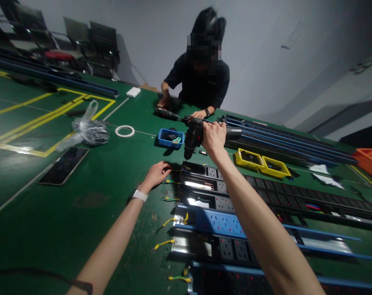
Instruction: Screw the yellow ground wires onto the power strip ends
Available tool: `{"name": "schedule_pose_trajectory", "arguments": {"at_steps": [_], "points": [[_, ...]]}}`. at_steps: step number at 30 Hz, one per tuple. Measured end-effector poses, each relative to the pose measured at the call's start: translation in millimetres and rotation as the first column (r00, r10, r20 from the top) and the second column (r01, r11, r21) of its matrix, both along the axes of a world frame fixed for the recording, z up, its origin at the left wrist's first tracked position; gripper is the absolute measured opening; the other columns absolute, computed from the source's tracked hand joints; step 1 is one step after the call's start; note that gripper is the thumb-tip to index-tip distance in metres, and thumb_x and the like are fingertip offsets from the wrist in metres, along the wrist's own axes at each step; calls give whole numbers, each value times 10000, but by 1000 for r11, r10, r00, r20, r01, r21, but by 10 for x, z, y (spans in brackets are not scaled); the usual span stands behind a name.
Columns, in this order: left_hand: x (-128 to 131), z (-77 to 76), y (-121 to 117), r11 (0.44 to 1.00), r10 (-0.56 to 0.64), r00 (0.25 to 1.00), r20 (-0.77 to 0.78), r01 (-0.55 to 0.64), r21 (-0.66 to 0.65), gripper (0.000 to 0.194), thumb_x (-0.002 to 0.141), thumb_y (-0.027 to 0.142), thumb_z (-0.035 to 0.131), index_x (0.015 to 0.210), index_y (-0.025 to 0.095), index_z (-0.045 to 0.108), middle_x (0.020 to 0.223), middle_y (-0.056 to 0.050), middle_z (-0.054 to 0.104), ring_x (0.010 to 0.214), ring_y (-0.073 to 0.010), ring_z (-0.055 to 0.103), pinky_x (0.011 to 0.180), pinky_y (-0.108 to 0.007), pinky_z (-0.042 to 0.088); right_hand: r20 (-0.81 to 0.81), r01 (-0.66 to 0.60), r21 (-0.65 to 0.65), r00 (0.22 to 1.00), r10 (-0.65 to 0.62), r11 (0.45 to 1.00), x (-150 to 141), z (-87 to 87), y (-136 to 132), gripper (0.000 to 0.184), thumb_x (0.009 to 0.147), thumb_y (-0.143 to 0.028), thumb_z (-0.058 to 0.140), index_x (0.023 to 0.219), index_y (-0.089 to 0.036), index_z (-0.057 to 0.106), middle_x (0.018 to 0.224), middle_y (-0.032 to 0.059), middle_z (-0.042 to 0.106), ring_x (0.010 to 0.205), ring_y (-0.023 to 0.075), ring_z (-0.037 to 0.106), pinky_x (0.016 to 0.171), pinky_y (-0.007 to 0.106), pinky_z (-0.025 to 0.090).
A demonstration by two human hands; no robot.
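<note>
My right hand (215,137) is wrapped around the handle of a black cordless drill (193,137). The drill points down, its tip just above the left end of the farthest power strip (195,167). At that same end, my left hand (156,173) is closed in a pinch on a thin yellow-green wire (175,170). Its fingertips partly hide the wire. Nearer to me lie several more power strips, among them a blue one (215,222), with short yellow-green wires (169,223) sticking out of their left ends.
Across the table a co-worker (204,78) handles another drill (166,114). A blue bin (171,138) and yellow bins (249,159) stand beyond the strips. A phone (64,165), a plastic bag (92,130) and a tape roll (124,131) lie left. Long blue-black profiles (275,141) lie far right.
</note>
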State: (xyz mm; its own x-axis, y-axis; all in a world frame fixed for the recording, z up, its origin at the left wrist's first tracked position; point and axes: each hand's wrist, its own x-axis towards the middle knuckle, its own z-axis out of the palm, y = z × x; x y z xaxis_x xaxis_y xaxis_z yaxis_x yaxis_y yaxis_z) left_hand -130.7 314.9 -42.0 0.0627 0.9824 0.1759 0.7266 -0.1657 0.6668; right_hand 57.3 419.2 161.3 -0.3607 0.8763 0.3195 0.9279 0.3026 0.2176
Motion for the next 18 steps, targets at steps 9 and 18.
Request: {"name": "schedule_pose_trajectory", "arguments": {"at_steps": [9, 18], "points": [[1, 7, 3, 1000, 5, 1000, -9, -6, -25, 274, 913, 356, 524, 1018, 208, 729, 908, -49, 632, 725, -104, 538, 699, -226, 392, -27, -9, 8, 1000, 9, 1000, -2, 10, -36, 305, 891, -149, 395, 1091, -128, 626, 1071, 123, 686, 1045, 195, 531, 930, 345, 231], [-5, -7, 4, 1000, 1, 1000, -19, -1, -8, 276, 911, 347, 517, 1013, 204, 730, 880, -50, 616, 730, -107, 539, 680, -220, 375, -38, 24, -9, 999, -24, 1000, 29, 36, -103, 303, 892, -142, 404, 1105, -134, 620, 1076, 118, 683, 1051, 201, 536, 928, 340, 234]]}}
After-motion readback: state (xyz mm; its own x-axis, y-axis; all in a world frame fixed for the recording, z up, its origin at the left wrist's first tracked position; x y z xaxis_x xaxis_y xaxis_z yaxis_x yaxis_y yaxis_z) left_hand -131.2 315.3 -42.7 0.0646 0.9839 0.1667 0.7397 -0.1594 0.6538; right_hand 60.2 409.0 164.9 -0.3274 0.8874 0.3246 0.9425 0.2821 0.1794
